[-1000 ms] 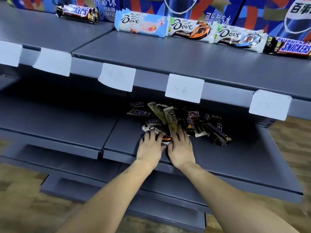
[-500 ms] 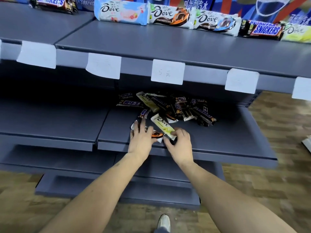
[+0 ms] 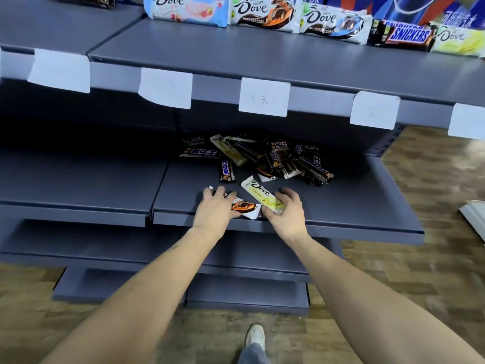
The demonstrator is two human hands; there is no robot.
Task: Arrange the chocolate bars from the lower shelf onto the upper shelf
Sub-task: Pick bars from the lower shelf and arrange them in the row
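A heap of chocolate bars (image 3: 265,157) lies at the back of the grey lower shelf (image 3: 354,206). Near its front edge my left hand (image 3: 214,210) grips a Dove bar with an orange print (image 3: 244,206). My right hand (image 3: 287,210) grips the near end of a yellow-green Dove bar (image 3: 259,193), which points away toward the heap. On the upper shelf (image 3: 262,56), a row stands along the back: a pink Dove bar (image 3: 186,9), an orange one (image 3: 262,11), a blue one (image 3: 333,22), a Snickers bar (image 3: 404,35) and a yellow Dove bar (image 3: 458,39).
White paper price tags (image 3: 263,97) hang from the upper shelf's front edge. More grey shelves sit to the left (image 3: 78,185) and below (image 3: 246,261). My shoe (image 3: 254,337) stands on the wooden floor (image 3: 433,258) beneath them.
Both hands have drawn back from the heap to the shelf's front edge, each bringing a Dove bar along. The view has shifted right and back.
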